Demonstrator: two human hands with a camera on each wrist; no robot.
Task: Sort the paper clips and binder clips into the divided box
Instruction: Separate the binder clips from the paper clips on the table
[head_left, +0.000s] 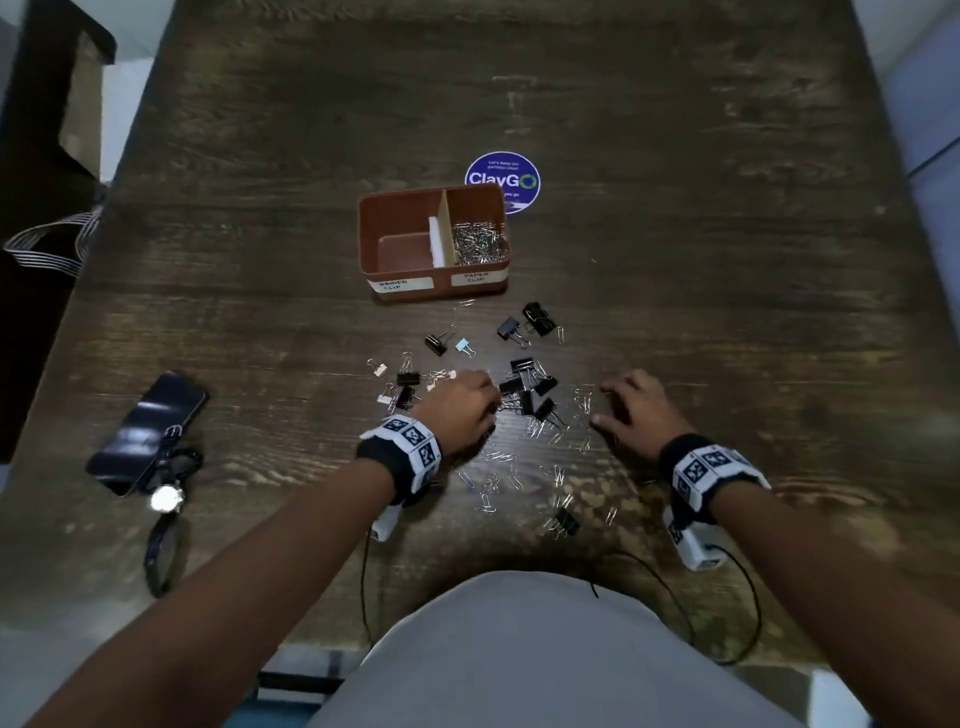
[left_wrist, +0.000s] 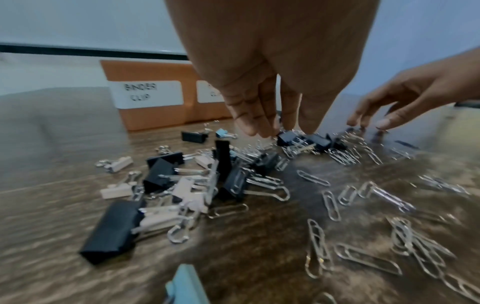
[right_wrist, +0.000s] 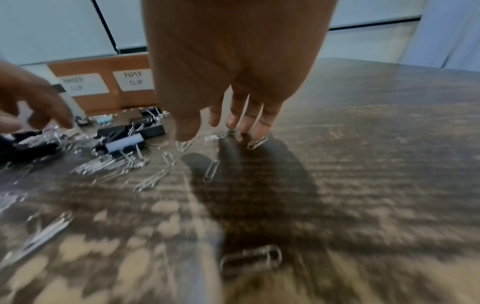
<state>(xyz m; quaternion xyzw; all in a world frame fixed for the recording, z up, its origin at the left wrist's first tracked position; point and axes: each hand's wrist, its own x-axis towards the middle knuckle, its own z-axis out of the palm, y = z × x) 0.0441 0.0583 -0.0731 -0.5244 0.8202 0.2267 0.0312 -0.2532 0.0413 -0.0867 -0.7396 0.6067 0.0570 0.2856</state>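
Over clip pile: left hand (left_wrist: 262, 86) grip pinches black binder clip (left_wrist: 291, 138) (head view hides this); right hand (head_left: 636, 415) fingers relaxed.

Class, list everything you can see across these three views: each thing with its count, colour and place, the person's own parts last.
Table: one, dark wood.
Divided box: one, brown, centre; left half bare, right half holds silver paper clips.
Loose paper clips: many, silver, near the hands.
Binder clips: many, mostly black, a few white and pale blue, between box and hands.
Sticker: one, blue, behind box.
Phone: one, dark, left.
Watch: one, beside phone.
Left hand: fingertips on a black binder clip.
Right hand: fingers spread, fingertips on paper clips.
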